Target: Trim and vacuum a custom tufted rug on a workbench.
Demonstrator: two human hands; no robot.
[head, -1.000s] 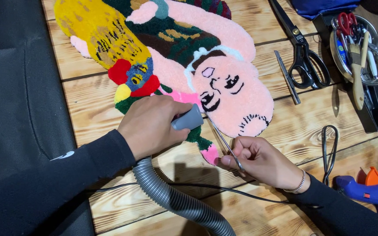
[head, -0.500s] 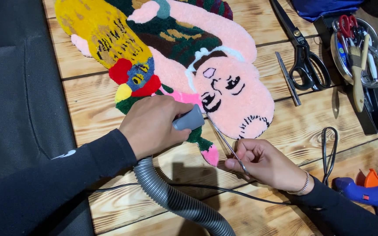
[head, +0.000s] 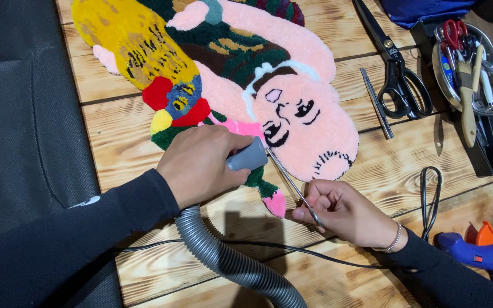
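Observation:
A colourful tufted rug piece (head: 292, 108), shaped like a pink face with yellow, red and green parts, lies on a wooden table (head: 389, 171). My left hand (head: 198, 165) grips a grey tool nozzle (head: 247, 156) joined to a ribbed grey hose (head: 229, 265); its tip rests on the rug's lower edge. My right hand (head: 343, 212) pinches a thin metal tool (head: 292, 185) that slants up toward the nozzle. Both arms wear black sleeves.
Large black scissors (head: 397, 68) and a metal rod (head: 376, 102) lie right of the rug. A round metal tray (head: 472, 68) holds brushes and small scissors. A blue glue gun (head: 486, 254), a black cord (head: 429, 199) and dark fabric (head: 18, 114) at the left.
Both hands stay in nearly the same place; the right hand with the thin tool shifted slightly along the rug's lower edge.

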